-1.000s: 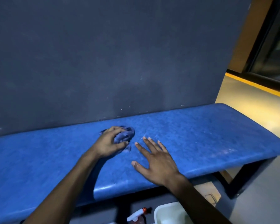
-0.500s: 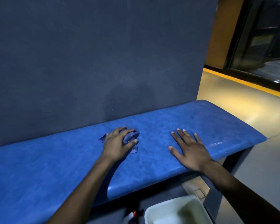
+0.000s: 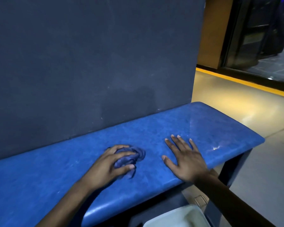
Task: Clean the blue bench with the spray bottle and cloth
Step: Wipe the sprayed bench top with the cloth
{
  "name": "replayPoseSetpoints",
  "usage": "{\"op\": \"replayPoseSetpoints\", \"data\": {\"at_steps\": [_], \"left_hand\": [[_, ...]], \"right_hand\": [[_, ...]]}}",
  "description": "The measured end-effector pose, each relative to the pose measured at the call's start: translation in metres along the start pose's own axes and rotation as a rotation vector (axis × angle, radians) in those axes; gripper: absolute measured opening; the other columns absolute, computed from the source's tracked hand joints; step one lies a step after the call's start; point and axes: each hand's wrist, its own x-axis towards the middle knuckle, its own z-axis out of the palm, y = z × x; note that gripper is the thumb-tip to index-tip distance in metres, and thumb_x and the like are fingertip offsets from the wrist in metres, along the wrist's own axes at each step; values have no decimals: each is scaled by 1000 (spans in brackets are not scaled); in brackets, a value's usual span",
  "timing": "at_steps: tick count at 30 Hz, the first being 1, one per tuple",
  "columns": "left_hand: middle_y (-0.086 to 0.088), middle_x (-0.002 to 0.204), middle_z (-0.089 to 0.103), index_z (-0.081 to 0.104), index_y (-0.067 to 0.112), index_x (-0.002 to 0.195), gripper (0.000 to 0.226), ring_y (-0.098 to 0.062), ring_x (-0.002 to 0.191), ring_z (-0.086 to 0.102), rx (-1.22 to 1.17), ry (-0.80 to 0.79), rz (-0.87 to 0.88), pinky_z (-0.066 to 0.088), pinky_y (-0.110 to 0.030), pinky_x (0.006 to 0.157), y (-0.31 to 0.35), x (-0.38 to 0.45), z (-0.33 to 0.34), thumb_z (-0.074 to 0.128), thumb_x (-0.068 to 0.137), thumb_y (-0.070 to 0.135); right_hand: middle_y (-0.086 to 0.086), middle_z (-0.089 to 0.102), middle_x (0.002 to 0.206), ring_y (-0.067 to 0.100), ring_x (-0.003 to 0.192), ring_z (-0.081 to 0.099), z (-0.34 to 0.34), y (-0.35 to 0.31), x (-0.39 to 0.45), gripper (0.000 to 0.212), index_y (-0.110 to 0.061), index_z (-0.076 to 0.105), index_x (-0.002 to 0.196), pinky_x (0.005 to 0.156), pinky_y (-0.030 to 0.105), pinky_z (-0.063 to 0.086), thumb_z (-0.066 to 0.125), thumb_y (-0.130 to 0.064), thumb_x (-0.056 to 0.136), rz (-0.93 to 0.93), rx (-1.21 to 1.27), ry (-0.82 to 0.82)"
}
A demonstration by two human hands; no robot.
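Observation:
The blue bench (image 3: 47,174) runs from the left edge to its rounded right end, set against a dark wall. My left hand (image 3: 108,163) presses a crumpled blue cloth (image 3: 129,157) onto the seat near the middle, fingers curled over it. To its right, my right hand (image 3: 185,159) lies flat on the seat, fingers spread, holding nothing. A few wet glints show near the bench's right end. The spray bottle is out of view.
A white tub (image 3: 175,217) sits on the floor under the bench's front edge. The dark wall (image 3: 88,63) rises directly behind the seat. A dark bench leg (image 3: 233,167) stands at the right end. Beyond lies pale floor with a yellow stripe (image 3: 246,83).
My right hand moved rightward along the seat away from the left hand. My left hand stayed on the cloth, shifting it slightly. The view turned right and the spray bottle dropped out of sight.

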Motion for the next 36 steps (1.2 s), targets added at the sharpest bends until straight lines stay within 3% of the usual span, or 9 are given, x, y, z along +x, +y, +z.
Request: {"op": "replayPoseSetpoints", "data": {"at_steps": [5,8,11,13,17,24,30,32,36], "left_hand": [[12,140,53,66,42,133,80,-8,143,44,-3,48,-120,38,-40,120,-33,82,2,46,76,94],[10,141,53,66,44,132,57,-7,140,46,-9,-18,-46,38,-43,120,-9,116,27,63,85,76],[15,143,52,68,42,131,42,1,141,44,-28,-105,115,34,-27,121,25,82,38,73,92,53],[19,144,52,67,43,133,41,0,143,43,-75,-160,173,31,-18,118,27,52,31,73,93,52],[20,136,54,67,43,130,43,3,135,48,-64,-109,94,36,-20,115,-6,66,12,66,91,60],[-1,141,55,61,44,136,64,-23,138,49,48,-73,-48,37,-46,119,1,151,53,51,81,75],[17,149,42,56,45,139,50,1,145,32,20,-355,199,24,-18,120,19,48,10,62,94,65],[20,151,40,58,45,137,44,-2,148,31,-19,-416,234,24,-16,120,13,38,-3,63,96,61],[9,153,50,65,41,134,50,-7,147,40,3,-209,179,33,-35,123,-10,87,9,63,90,65]], "right_hand": [[-7,15,167,13,155,7,1,-3,0,77,-34,22,158,124,49,4,17,-71,91,-8,-2,39],[-4,26,165,16,153,18,6,-1,-1,73,-30,31,155,122,51,12,26,-68,93,-20,-11,80],[-1,32,163,18,152,25,9,3,-3,70,-27,37,153,121,51,15,31,-64,94,-40,-16,109],[-1,31,163,18,152,23,10,3,-2,70,-27,36,154,121,51,15,30,-63,94,-45,-17,117],[-3,29,164,16,153,20,9,-1,-2,70,-29,33,155,122,51,15,28,-65,94,-30,-15,131],[-5,26,165,14,154,16,8,1,-3,72,-31,31,156,123,50,11,28,-67,94,-30,2,126],[0,40,159,19,149,33,12,2,-4,70,-26,43,151,118,54,26,41,-63,92,-52,14,194],[-1,38,160,18,150,30,12,2,-3,70,-26,41,151,119,53,24,40,-63,93,-51,7,197],[-2,39,159,17,149,31,11,1,-2,68,-28,43,151,120,52,23,40,-63,92,-35,0,184]]}}
